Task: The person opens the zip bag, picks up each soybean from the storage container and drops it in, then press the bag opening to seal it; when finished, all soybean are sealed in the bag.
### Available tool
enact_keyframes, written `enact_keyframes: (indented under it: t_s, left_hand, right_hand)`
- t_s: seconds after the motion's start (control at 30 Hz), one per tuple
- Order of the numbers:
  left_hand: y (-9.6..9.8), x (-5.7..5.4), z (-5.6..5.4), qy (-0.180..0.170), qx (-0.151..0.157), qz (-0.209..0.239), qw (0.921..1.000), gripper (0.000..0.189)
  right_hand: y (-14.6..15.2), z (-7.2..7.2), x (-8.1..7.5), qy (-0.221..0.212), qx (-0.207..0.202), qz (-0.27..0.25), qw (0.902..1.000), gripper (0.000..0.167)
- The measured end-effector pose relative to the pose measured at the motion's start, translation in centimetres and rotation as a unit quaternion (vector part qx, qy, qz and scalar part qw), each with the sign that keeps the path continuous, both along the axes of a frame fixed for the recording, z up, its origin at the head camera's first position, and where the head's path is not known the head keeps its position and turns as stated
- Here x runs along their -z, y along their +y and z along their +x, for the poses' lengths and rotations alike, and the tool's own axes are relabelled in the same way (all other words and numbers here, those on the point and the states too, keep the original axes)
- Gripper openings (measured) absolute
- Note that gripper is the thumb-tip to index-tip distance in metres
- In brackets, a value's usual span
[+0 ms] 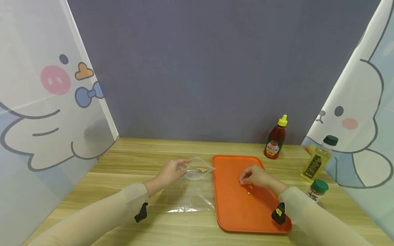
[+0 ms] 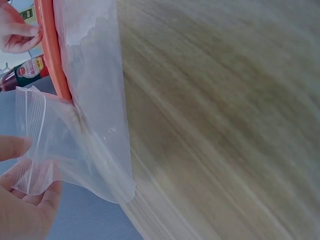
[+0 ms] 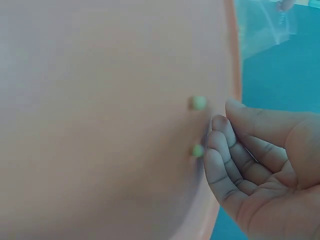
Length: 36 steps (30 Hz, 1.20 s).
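A clear zip bag [image 1: 189, 201] lies on the table with its mouth spread apart, and pale yellow beans [image 1: 202, 169] show inside. My left hand [image 1: 170, 173] holds the bag by one side of its mouth, thumb and fingers on the zip strip in the left wrist view. Over the orange tray [image 1: 235, 213], my right hand [image 1: 256, 176] has its fingers curled, thumb and index tips close together. Whether a bean is between those tips is hidden. Two loose beans, an upper bean [image 3: 198, 103] and a lower bean [image 3: 198, 150], lie on the tray by the fingertips.
Behind the tray stands a red sauce bottle [image 1: 275, 140] with a yellow cap. To the right are an oil bottle [image 1: 318, 160] and a green-lidded jar [image 1: 317, 190], the jar partly behind my right sleeve. A grey panel [image 1: 197, 68] closes off the back of the wooden table [image 1: 147, 222].
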<state>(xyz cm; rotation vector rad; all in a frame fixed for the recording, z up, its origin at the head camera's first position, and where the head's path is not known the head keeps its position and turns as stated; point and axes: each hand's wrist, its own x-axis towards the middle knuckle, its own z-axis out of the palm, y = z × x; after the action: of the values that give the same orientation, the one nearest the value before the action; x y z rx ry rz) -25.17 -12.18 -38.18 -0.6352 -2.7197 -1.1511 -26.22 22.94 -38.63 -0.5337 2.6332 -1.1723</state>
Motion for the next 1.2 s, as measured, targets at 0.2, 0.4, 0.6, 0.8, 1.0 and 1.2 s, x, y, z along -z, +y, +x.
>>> enact_keyframes:
  t_s: [0.2,0.4,0.6,0.8,1.0,1.2]
  left_hand:
    - [0.1,-0.1,0.0,-0.004,0.002,-0.004,1.0,0.043]
    - [0.1,-0.3,0.0,0.007,0.006,-0.011,0.9999,0.043]
    - [0.2,-0.4,0.2,0.009,0.006,-0.017,0.9998,0.043]
    - [0.3,-0.2,0.1,0.0,-0.004,-0.012,0.9999,0.043]
    - [0.3,-0.2,0.1,0.007,0.003,-0.014,0.9999,0.043]
    - [0.3,-0.3,0.0,0.008,0.013,-0.01,0.9998,0.042]
  right_hand:
    - [-0.8,-0.7,-1.2,0.02,0.024,-0.002,0.9995,0.012]
    - [-2.5,-1.5,-2.8,0.025,0.037,-0.019,0.9988,0.015]
    - [-4.8,-1.9,-4.4,0.041,0.057,-0.014,0.9974,0.011]
    - [-7.2,-2.0,-5.2,0.049,0.047,-0.043,0.9968,0.014]
    - [-9.8,-2.1,-5.6,0.043,0.027,-0.088,0.9948,0.019]
    - [-12.3,-2.4,-5.6,0.044,0.013,-0.089,0.995,0.016]
